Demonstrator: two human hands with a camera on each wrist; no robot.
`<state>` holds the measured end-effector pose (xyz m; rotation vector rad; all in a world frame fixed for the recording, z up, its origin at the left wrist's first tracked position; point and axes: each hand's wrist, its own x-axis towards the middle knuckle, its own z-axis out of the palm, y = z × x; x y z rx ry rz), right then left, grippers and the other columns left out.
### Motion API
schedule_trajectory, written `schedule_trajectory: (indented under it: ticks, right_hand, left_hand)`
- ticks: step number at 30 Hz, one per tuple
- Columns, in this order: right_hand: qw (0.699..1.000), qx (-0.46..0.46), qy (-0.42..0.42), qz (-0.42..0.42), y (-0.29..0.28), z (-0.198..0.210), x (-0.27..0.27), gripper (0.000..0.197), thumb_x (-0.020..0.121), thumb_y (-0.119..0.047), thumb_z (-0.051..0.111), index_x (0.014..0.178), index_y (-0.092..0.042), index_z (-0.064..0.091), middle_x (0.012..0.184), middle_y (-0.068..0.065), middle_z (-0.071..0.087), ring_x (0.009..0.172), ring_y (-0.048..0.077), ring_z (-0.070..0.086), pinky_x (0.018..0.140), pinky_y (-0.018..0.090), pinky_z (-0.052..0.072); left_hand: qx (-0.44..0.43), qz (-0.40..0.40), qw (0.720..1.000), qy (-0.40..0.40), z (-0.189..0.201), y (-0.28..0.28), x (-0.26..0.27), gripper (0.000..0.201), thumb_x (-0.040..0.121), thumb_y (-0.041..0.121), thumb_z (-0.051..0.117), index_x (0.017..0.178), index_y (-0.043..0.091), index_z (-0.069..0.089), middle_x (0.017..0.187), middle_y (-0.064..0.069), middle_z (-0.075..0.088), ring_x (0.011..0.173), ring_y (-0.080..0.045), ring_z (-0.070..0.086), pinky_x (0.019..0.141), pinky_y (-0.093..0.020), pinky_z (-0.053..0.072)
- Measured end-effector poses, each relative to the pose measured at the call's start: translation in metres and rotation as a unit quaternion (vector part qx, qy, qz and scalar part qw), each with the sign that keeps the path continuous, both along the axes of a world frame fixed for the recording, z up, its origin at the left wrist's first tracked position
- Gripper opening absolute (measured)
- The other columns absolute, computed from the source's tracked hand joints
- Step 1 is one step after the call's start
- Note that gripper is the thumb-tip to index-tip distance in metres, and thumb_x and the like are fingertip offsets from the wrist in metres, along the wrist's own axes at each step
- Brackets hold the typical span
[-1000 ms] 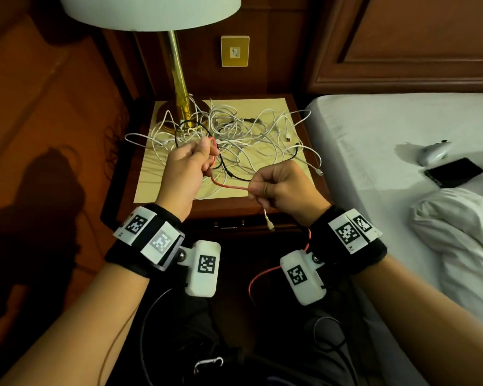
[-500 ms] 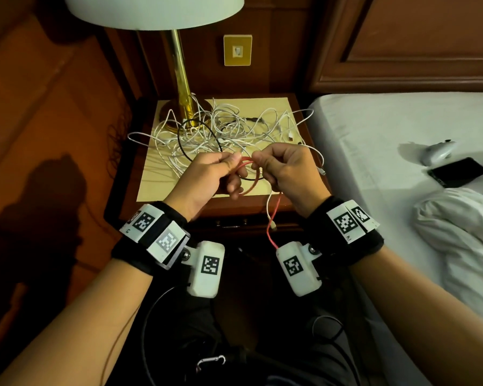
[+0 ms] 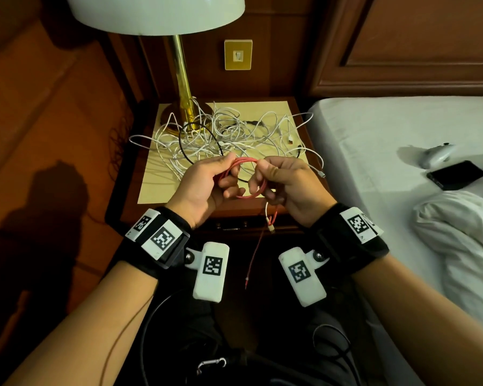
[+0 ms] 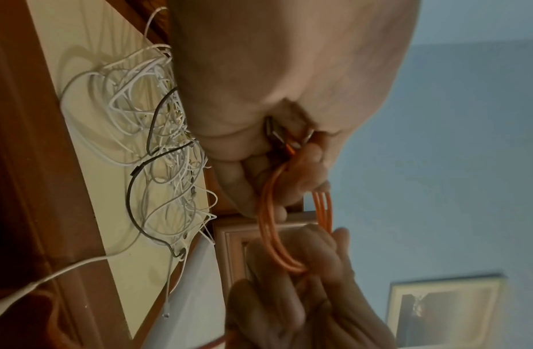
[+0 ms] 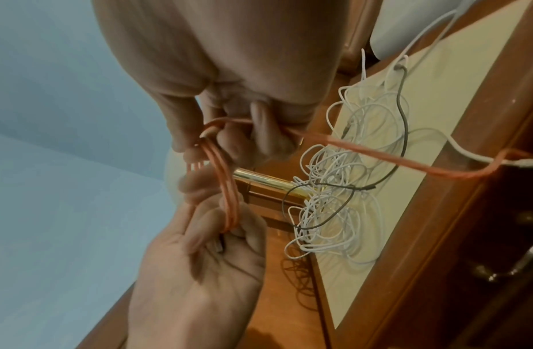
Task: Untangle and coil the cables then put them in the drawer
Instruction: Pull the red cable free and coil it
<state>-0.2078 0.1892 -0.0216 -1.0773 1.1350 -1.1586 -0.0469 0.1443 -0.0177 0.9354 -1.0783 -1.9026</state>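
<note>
A red cable [image 3: 244, 178] is wound in several small loops between my two hands, just above the nightstand's front edge. My left hand [image 3: 221, 179] pinches the left side of the coil [image 4: 268, 226]. My right hand [image 3: 265, 179] grips its right side [image 5: 224, 189], and the loose red tail [image 3: 255, 254] hangs down past the drawer front. Behind the hands a tangle of white cables [image 3: 229, 135] with a black cable [image 3: 198, 143] lies on the nightstand top [image 3: 151, 185]. The drawer [image 3: 234, 227] below the top is closed.
A brass lamp [image 3: 183, 84] with a white shade stands at the nightstand's back left, cables around its base. A bed [image 3: 388, 151] is on the right with a phone [image 3: 457, 174], a white mouse [image 3: 437, 156] and a crumpled sheet. One white plug [image 3: 271, 227] dangles over the front edge.
The hands have come together. The red cable, stretched between them a second ago, is now gathered into loops, and its hanging tail has grown shorter.
</note>
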Motion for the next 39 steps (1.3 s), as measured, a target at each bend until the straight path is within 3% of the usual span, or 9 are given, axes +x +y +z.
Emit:
schedule_trajectory:
  ticks: [7,13,17,21,26,30,34,37,39]
  right_hand:
    - [1.000,0.015,-0.019,0.002,-0.001,0.002,0.002,0.030,0.098,-0.016,0.046,0.071,-0.005,0.051,0.047,0.004,0.046,0.038,0.011,0.025,0.042,0.024,0.013]
    - [0.997,-0.026,0.023,-0.071,-0.001,-0.002,0.002,0.012,0.091,-0.006,0.060,0.083,0.002,0.063,0.079,0.013,0.071,0.036,0.012,0.037,0.035,0.017,0.024]
    - [0.995,0.002,0.025,-0.100,0.000,-0.010,-0.010,0.011,0.083,-0.007,0.069,0.072,-0.007,0.065,0.068,0.012,0.066,0.042,0.016,0.042,0.041,0.022,0.028]
    - [0.994,0.003,0.005,-0.110,-0.002,-0.009,-0.014,0.013,0.078,-0.003,0.072,0.074,-0.005,0.060,0.059,0.009,0.059,0.047,0.018,0.045,0.046,0.025,0.034]
    - [0.989,-0.003,0.026,-0.148,-0.010,-0.009,-0.014,0.014,0.078,0.002,0.072,0.074,-0.002,0.059,0.056,0.004,0.061,0.046,0.013,0.049,0.048,0.023,0.041]
    - [0.971,-0.017,0.118,-0.209,-0.017,-0.006,-0.004,0.013,0.080,0.000,0.073,0.070,-0.001,0.064,0.055,0.005,0.062,0.043,0.010,0.046,0.045,0.021,0.039]
    - [0.960,-0.034,0.222,-0.164,-0.018,0.001,0.010,0.019,0.083,0.000,0.069,0.066,-0.004,0.064,0.053,0.007,0.059,0.034,0.000,0.041,0.041,0.010,0.033]
    - [0.957,-0.057,0.269,-0.091,-0.016,0.008,0.016,0.014,0.085,-0.002,0.067,0.071,-0.001,0.067,0.050,0.005,0.058,0.034,0.002,0.038,0.041,0.012,0.033]
    - [0.959,-0.085,0.263,-0.059,-0.015,0.012,0.016,0.013,0.085,0.001,0.065,0.073,0.000,0.067,0.049,0.003,0.056,0.037,0.002,0.039,0.044,0.013,0.034]
  left_hand:
    - [-0.085,-0.091,0.988,-0.093,0.007,0.000,0.008,0.041,0.097,0.032,0.047,0.068,0.006,0.062,0.052,-0.002,0.033,0.045,-0.017,0.039,0.053,-0.024,0.042]
    - [-0.067,0.013,0.998,-0.018,0.011,-0.009,0.016,0.036,0.099,0.025,0.045,0.067,0.009,0.052,0.049,0.007,0.038,0.044,-0.008,0.031,0.043,-0.018,0.032]
    - [-0.096,0.062,0.992,-0.048,0.013,-0.017,0.029,0.036,0.097,0.031,0.048,0.065,0.016,0.057,0.052,0.004,0.034,0.045,-0.012,0.034,0.061,-0.025,0.043]
    - [-0.073,0.117,0.988,0.065,0.017,-0.018,0.029,0.039,0.098,0.020,0.044,0.062,0.017,0.059,0.065,0.000,0.041,0.047,-0.007,0.032,0.046,-0.018,0.038]
    - [-0.071,0.167,0.976,0.118,0.014,-0.019,0.023,0.018,0.092,0.023,0.045,0.079,0.011,0.049,0.055,0.007,0.045,0.052,-0.011,0.030,0.058,-0.025,0.033]
    - [-0.149,0.207,0.967,0.017,0.018,-0.010,0.008,0.031,0.102,0.018,0.036,0.077,0.015,0.053,0.054,0.008,0.041,0.049,-0.008,0.039,0.057,-0.020,0.038]
    - [-0.240,0.164,0.950,-0.119,0.021,-0.008,-0.002,0.031,0.105,0.024,0.034,0.084,0.021,0.056,0.063,0.007,0.041,0.060,-0.012,0.040,0.063,-0.022,0.039]
    - [-0.317,0.126,0.909,-0.241,0.023,-0.009,-0.005,0.026,0.103,0.027,0.037,0.093,0.025,0.060,0.077,-0.002,0.056,0.070,-0.017,0.048,0.068,-0.029,0.041]
    - [-0.359,0.084,0.878,-0.305,0.020,-0.010,-0.007,0.025,0.102,0.027,0.039,0.096,0.023,0.062,0.087,-0.004,0.063,0.075,-0.019,0.053,0.064,-0.021,0.039]
